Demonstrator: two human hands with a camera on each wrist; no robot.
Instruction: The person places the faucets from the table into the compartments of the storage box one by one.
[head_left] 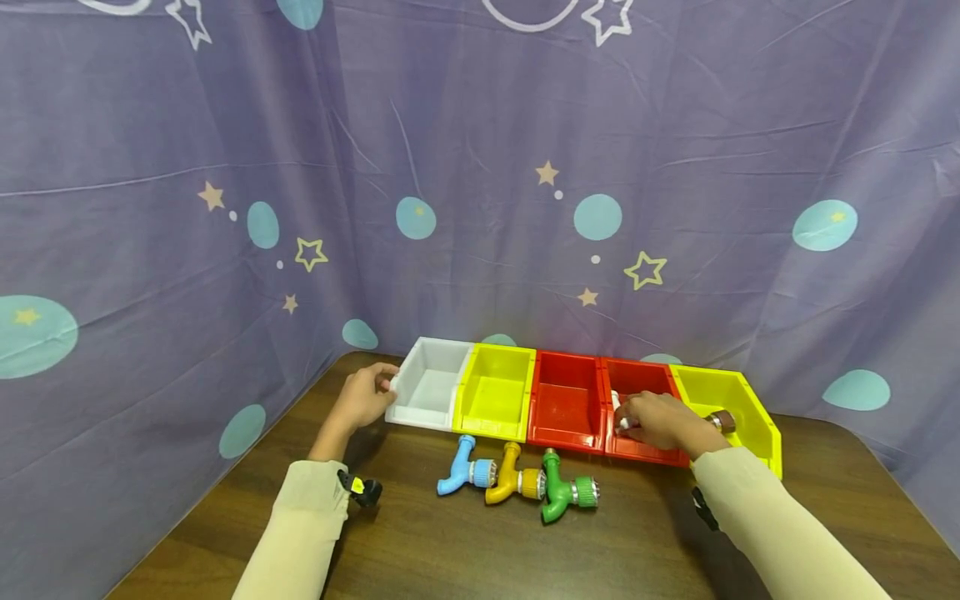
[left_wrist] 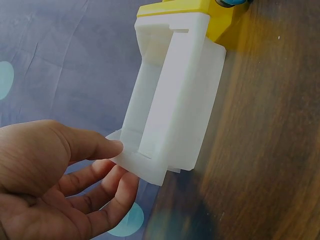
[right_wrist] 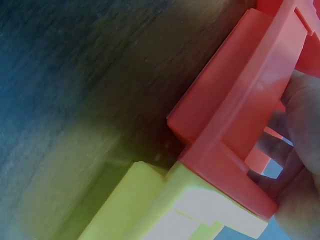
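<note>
White bin [head_left: 431, 387]: left end of the row; I take every place from it.
Left hand [head_left: 366, 396]: at the white bin's outer left side, pinching its wall, thumb on the rim and fingers curled beneath, as I see from that wrist.
Right hand [head_left: 663, 421]: well to the right of the white bin, reaching into the right red bin [head_left: 641, 379] with fingers bent down; I cannot tell whether they grip.
White piece [head_left: 616, 400]: well right of the white bin, inside the right red bin, just at the right hand's fingertips, which partly hide it from me.
Other bins: rightward from the white bin I count the near yellow bin [head_left: 492, 400], touching it, the left red bin [head_left: 564, 408], the right red bin, then the end yellow bin [head_left: 712, 387], farthest away, with a brown-ended fitting [head_left: 722, 421] in it.
Taps: in front and rightward of the white bin, blue tap [head_left: 459, 472] nearest, yellow tap [head_left: 506, 477] next, green tap [head_left: 557, 492] farthest.
</note>
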